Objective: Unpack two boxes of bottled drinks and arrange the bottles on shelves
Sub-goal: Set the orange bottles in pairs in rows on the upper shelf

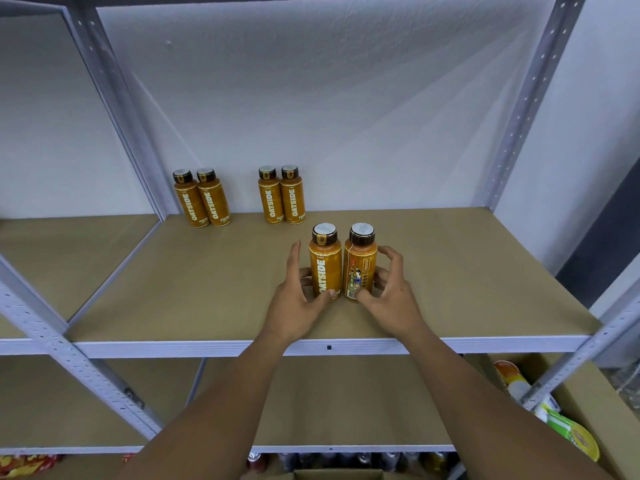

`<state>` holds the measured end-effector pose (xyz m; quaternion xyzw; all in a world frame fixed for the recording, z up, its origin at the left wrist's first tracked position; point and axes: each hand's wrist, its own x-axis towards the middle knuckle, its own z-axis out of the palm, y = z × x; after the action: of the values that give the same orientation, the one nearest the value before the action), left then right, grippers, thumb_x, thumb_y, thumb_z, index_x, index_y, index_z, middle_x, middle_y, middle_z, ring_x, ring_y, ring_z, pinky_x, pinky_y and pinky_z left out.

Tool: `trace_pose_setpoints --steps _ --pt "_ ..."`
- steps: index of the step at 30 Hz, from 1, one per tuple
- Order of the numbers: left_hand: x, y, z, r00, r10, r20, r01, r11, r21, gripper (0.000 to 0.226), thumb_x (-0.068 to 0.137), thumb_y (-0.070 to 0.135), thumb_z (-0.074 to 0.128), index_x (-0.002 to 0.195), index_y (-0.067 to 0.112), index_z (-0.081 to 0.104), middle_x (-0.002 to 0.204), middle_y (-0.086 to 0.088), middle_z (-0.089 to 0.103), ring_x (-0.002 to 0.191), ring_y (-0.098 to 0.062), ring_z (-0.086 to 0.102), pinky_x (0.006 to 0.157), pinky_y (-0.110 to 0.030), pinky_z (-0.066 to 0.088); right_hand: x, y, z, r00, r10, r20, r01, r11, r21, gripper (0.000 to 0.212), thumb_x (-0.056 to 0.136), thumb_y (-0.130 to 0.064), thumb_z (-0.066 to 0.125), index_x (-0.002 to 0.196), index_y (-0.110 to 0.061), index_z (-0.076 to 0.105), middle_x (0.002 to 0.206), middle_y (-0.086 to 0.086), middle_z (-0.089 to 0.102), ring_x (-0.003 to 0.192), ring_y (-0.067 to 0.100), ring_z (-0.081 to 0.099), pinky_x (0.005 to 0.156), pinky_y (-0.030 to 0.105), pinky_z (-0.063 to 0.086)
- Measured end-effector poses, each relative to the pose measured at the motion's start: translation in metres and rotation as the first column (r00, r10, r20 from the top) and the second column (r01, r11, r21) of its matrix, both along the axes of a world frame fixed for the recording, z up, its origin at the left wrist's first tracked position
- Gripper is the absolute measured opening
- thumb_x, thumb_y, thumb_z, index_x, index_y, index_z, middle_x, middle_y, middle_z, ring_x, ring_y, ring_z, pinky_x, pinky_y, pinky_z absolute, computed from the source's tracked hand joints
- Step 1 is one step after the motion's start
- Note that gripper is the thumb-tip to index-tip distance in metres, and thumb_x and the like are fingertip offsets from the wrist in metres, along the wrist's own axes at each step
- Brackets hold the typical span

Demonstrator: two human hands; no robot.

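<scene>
Head view shows your left hand (298, 292) wrapped round the left front bottle (325, 268), with the thumb on the front and the fingers behind. Your right hand (389, 296) holds the right front bottle (360, 268) the same way, with the thumb low on the label and the fingers curled round the far side. Both bottles stand up straight on the brown shelf (467, 271), side by side and about touching, near the front edge.

By the wall stand the back left pair (202, 199) and the back right pair (281, 195), names facing you. That makes six bottles on the shelf, with lots of bare room around them.

I think you are near the start of the job, since two boxes should hold many more. This pair probably needs to go back in line, and the right one shows its back label. Only the top edge of a cardboard box (339, 474) shows at the bottom, so you cannot tell how many bottles are left.
</scene>
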<state>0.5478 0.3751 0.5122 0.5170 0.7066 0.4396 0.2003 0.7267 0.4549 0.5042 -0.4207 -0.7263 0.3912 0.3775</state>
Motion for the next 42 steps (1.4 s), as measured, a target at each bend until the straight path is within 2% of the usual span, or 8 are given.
trace_pose_setpoints --steps 11,15,18,23,28,34,39,42 --pt "-0.0005 0.0004 -0.0022 1.0 0.001 0.002 -0.001 1.0 -0.004 0.113 0.086 0.04 0.08 0.158 0.049 -0.007 0.153 0.002 0.051 0.129 -0.015 0.057 0.104 -0.034 0.05 -0.0012 0.0015 0.0011 0.997 -0.077 0.007 0.077 0.997 0.018 0.097 0.074 -0.039 0.091 0.147 -0.034 0.026 0.131 0.006 0.062 0.107 0.017 0.064 0.086 0.025 0.053" --pt "-0.0007 -0.0004 -0.0019 1.0 0.002 -0.003 -0.002 1.0 -0.008 0.113 0.087 0.041 0.08 0.158 0.05 -0.008 0.153 0.002 0.051 0.13 -0.016 0.058 0.106 -0.038 0.051 -0.0012 0.0 0.0006 0.999 -0.043 -0.008 0.043 0.999 0.003 0.099 0.079 -0.04 0.086 0.152 -0.038 0.02 0.149 0.004 0.052 0.128 0.018 0.056 0.098 0.026 0.046" --pt "-0.0012 0.0006 -0.0023 1.0 0.014 -0.015 -0.014 1.0 -0.015 0.114 0.086 0.042 0.08 0.158 0.049 -0.008 0.153 0.002 0.051 0.129 -0.016 0.058 0.104 -0.036 0.05 -0.001 0.0005 -0.0001 1.0 0.002 0.003 -0.002 1.0 -0.023 0.094 0.086 -0.026 0.081 0.152 -0.042 0.015 0.155 0.004 0.049 0.137 0.023 0.052 0.108 0.034 0.043" --pt "-0.001 0.0015 -0.0028 1.0 0.012 -0.011 -0.012 1.0 -0.018 0.114 0.085 0.043 0.081 0.158 0.048 -0.007 0.152 0.002 0.052 0.128 -0.015 0.058 0.101 -0.031 0.049 0.0015 0.0011 -0.0014 1.0 -0.005 0.018 0.006 1.0 -0.028 0.091 0.082 -0.021 0.079 0.146 -0.046 0.019 0.136 0.005 0.065 0.119 0.02 0.064 0.106 0.043 0.052" --pt "-0.0002 0.0008 -0.0027 0.999 0.023 -0.028 -0.024 0.999 -0.026 0.113 0.086 0.045 0.08 0.157 0.05 -0.008 0.155 0.004 0.05 0.131 -0.016 0.057 0.103 -0.036 0.05 0.0002 0.0014 0.0005 0.999 -0.042 0.011 0.042 0.999 -0.025 0.092 0.078 -0.03 0.088 0.145 -0.036 0.025 0.131 0.002 0.064 0.111 0.017 0.064 0.095 0.031 0.054" --pt "0.0 0.0004 -0.0021 0.999 0.027 -0.022 -0.027 0.999 -0.027 0.113 0.085 0.046 0.08 0.156 0.052 -0.008 0.155 0.003 0.049 0.131 -0.017 0.057 0.104 -0.038 0.05 -0.0013 0.0017 0.0019 0.998 -0.07 0.005 0.07 0.997 -0.012 0.096 0.073 -0.039 0.091 0.145 -0.034 0.027 0.131 0.004 0.063 0.109 0.018 0.064 0.092 0.031 0.056" --pt "0.0005 0.0005 -0.0013 0.999 0.032 -0.036 -0.033 0.999 -0.033 0.112 0.086 0.046 0.079 0.157 0.051 -0.008 0.155 0.002 0.049 0.131 -0.017 0.057 0.104 -0.038 0.051 -0.0006 -0.0011 0.0027 0.999 -0.04 -0.018 0.04 0.999 -0.019 0.098 0.078 -0.041 0.087 0.15 -0.039 0.02 0.147 0.004 0.055 0.125 0.02 0.059 0.098 0.028 0.05" --pt "0.0011 0.0007 -0.0005 0.999 0.031 -0.038 -0.032 0.999 -0.035 0.113 0.087 0.045 0.079 0.158 0.05 -0.009 0.156 0.002 0.048 0.132 -0.018 0.057 0.105 -0.038 0.05 0.0001 -0.0013 0.0016 1.0 -0.014 -0.018 0.013 1.0 -0.026 0.093 0.085 -0.029 0.082 0.151 -0.04 0.019 0.151 0.004 0.053 0.134 0.022 0.055 0.105 0.032 0.047"
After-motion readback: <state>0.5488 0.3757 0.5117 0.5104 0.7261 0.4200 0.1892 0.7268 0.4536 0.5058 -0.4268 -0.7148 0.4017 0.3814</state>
